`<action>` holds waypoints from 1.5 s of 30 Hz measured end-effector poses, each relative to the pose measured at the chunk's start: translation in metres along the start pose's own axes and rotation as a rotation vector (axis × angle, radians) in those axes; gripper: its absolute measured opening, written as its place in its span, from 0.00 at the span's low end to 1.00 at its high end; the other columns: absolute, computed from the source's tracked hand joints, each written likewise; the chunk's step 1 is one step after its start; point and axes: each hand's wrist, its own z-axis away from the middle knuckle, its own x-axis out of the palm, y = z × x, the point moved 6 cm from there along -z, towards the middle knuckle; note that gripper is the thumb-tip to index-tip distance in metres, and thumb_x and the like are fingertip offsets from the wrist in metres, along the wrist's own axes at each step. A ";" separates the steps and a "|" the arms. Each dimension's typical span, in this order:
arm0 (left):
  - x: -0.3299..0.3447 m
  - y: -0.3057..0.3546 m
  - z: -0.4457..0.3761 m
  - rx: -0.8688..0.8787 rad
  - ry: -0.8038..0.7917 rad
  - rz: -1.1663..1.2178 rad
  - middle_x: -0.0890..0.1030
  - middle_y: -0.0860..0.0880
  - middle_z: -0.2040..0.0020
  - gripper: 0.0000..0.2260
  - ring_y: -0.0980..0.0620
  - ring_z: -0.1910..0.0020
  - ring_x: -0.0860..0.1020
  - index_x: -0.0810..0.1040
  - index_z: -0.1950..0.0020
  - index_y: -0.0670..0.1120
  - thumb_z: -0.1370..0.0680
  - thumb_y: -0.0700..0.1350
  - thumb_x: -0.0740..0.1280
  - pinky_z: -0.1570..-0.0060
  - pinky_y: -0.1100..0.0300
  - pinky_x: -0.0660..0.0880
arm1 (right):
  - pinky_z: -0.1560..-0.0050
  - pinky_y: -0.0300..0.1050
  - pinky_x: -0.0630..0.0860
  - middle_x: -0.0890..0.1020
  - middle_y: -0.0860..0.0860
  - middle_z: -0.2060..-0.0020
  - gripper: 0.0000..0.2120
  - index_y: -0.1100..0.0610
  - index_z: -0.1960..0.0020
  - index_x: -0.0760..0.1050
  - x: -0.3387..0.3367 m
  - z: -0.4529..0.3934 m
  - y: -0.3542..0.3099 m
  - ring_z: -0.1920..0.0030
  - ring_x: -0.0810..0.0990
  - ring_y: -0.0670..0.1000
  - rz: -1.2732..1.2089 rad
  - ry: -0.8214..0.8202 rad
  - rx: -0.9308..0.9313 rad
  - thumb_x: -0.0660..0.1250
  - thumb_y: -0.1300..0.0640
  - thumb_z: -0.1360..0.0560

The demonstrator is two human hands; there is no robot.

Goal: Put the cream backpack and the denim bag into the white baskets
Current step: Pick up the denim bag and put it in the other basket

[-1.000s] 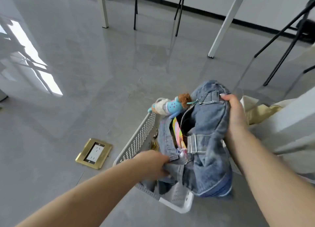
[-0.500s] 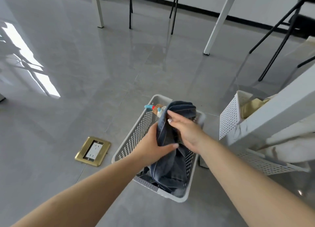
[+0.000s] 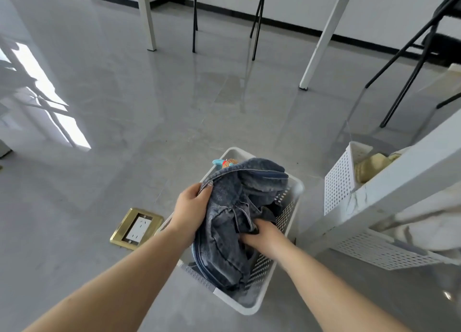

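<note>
The denim bag (image 3: pixel 232 207) lies crumpled inside a white perforated basket (image 3: pixel 262 291) on the grey floor, its top bulging above the rim. A small blue and brown plush charm (image 3: pixel 224 162) pokes out at the basket's far end. My left hand (image 3: pixel 190 207) grips the bag's left edge. My right hand (image 3: pixel 262 234) is pushed into the folds of the denim, fingers buried in the cloth. A second white basket (image 3: pixel 336 182) stands to the right, with cream fabric of the backpack (image 3: pixel 371 166) showing inside, partly hidden by a white beam.
A brass floor socket (image 3: pixel 136 228) sits just left of the basket. A white slanted beam (image 3: pixel 404 172) crosses the right side above a low perforated tray (image 3: pixel 389 249). White table legs (image 3: pixel 321 35) and black chair legs (image 3: pixel 225 17) stand further back.
The denim bag has gone down from above the rim into the basket. My left hand moved to its left edge and my right hand slid down into the folds.
</note>
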 end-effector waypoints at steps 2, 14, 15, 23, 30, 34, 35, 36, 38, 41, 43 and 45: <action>-0.007 0.000 -0.003 -0.010 0.021 0.037 0.85 0.42 0.56 0.10 0.41 0.52 0.83 0.80 0.58 0.48 0.21 0.48 0.63 0.48 0.43 0.79 | 0.56 0.39 0.72 0.83 0.46 0.57 0.12 0.53 0.46 0.80 -0.002 0.002 -0.001 0.54 0.80 0.48 -0.056 -0.033 0.017 0.71 0.53 0.28; -0.008 0.018 -0.014 0.151 0.039 -0.078 0.77 0.44 0.67 0.14 0.50 0.67 0.72 0.80 0.60 0.39 0.23 0.50 0.67 0.65 0.53 0.71 | 0.76 0.31 0.67 0.73 0.45 0.79 0.10 0.52 0.74 0.75 -0.056 0.043 -0.117 0.78 0.68 0.41 -0.898 -0.279 -0.401 0.73 0.50 0.41; -0.004 0.021 -0.014 0.177 0.021 -0.090 0.74 0.44 0.68 0.16 0.50 0.67 0.70 0.78 0.61 0.37 0.24 0.50 0.67 0.65 0.55 0.67 | 0.78 0.31 0.66 0.74 0.45 0.79 0.10 0.53 0.74 0.75 -0.058 0.045 -0.120 0.80 0.69 0.41 -0.915 -0.295 -0.410 0.72 0.49 0.41; -0.030 0.001 -0.027 0.041 0.078 0.001 0.80 0.37 0.62 0.21 0.47 0.63 0.76 0.79 0.56 0.38 0.28 0.58 0.69 0.55 0.42 0.78 | 0.67 0.39 0.69 0.84 0.49 0.55 0.22 0.50 0.58 0.79 -0.025 -0.009 -0.015 0.64 0.80 0.46 -0.218 -0.071 0.178 0.51 0.41 0.21; -0.021 0.003 -0.020 0.007 -0.008 -0.022 0.82 0.48 0.66 0.20 0.50 0.67 0.79 0.81 0.63 0.44 0.28 0.62 0.67 0.60 0.55 0.77 | 0.42 0.51 0.76 0.79 0.54 0.43 0.26 0.52 0.42 0.74 -0.030 -0.037 -0.005 0.43 0.79 0.54 -0.154 0.511 -0.110 0.61 0.44 0.37; -0.018 0.002 -0.017 0.004 -0.052 -0.001 0.86 0.48 0.60 0.17 0.50 0.61 0.83 0.83 0.56 0.47 0.24 0.59 0.65 0.58 0.57 0.80 | 0.51 0.41 0.73 0.81 0.47 0.45 0.21 0.51 0.39 0.74 -0.031 -0.027 -0.017 0.49 0.79 0.47 -0.321 0.471 -0.076 0.65 0.45 0.30; -0.017 0.002 -0.015 -0.001 -0.058 0.019 0.86 0.48 0.60 0.16 0.51 0.61 0.83 0.83 0.56 0.48 0.24 0.59 0.64 0.59 0.58 0.80 | 0.53 0.40 0.72 0.80 0.48 0.46 0.18 0.51 0.40 0.75 -0.028 -0.028 -0.017 0.50 0.80 0.48 -0.312 0.415 -0.028 0.65 0.46 0.28; -0.017 0.001 -0.015 -0.009 -0.060 0.037 0.86 0.48 0.60 0.16 0.51 0.61 0.84 0.83 0.56 0.48 0.24 0.59 0.64 0.60 0.59 0.79 | 0.52 0.41 0.72 0.80 0.50 0.46 0.16 0.51 0.41 0.76 -0.025 -0.029 -0.017 0.48 0.80 0.51 -0.317 0.362 0.018 0.64 0.47 0.26; -0.017 -0.001 -0.015 -0.024 -0.058 0.070 0.86 0.46 0.59 0.18 0.50 0.61 0.84 0.83 0.54 0.46 0.24 0.60 0.64 0.59 0.57 0.80 | 0.46 0.45 0.73 0.80 0.55 0.44 0.16 0.54 0.41 0.77 -0.019 -0.029 -0.017 0.41 0.79 0.57 -0.310 0.245 0.085 0.63 0.46 0.24; -0.023 -0.005 -0.016 -0.055 -0.033 0.106 0.86 0.43 0.57 0.19 0.45 0.56 0.84 0.83 0.52 0.44 0.24 0.60 0.64 0.51 0.51 0.81 | 0.53 0.41 0.75 0.83 0.49 0.57 0.08 0.52 0.53 0.80 -0.026 -0.023 -0.029 0.53 0.80 0.52 -0.291 0.217 -0.010 0.64 0.51 0.24; -0.028 -0.006 -0.016 -0.061 -0.003 0.118 0.86 0.45 0.58 0.17 0.46 0.56 0.84 0.83 0.53 0.46 0.24 0.59 0.65 0.49 0.50 0.80 | 0.61 0.33 0.72 0.81 0.44 0.65 0.08 0.50 0.62 0.79 -0.044 -0.018 -0.041 0.61 0.78 0.47 -0.325 0.236 -0.101 0.65 0.57 0.25; -0.030 -0.003 -0.015 -0.051 0.008 0.124 0.86 0.45 0.58 0.16 0.46 0.57 0.84 0.83 0.55 0.47 0.24 0.59 0.65 0.50 0.51 0.80 | 0.59 0.41 0.71 0.81 0.48 0.69 0.09 0.53 0.66 0.80 -0.066 -0.014 -0.055 0.61 0.77 0.51 -0.371 0.226 -0.175 0.68 0.56 0.27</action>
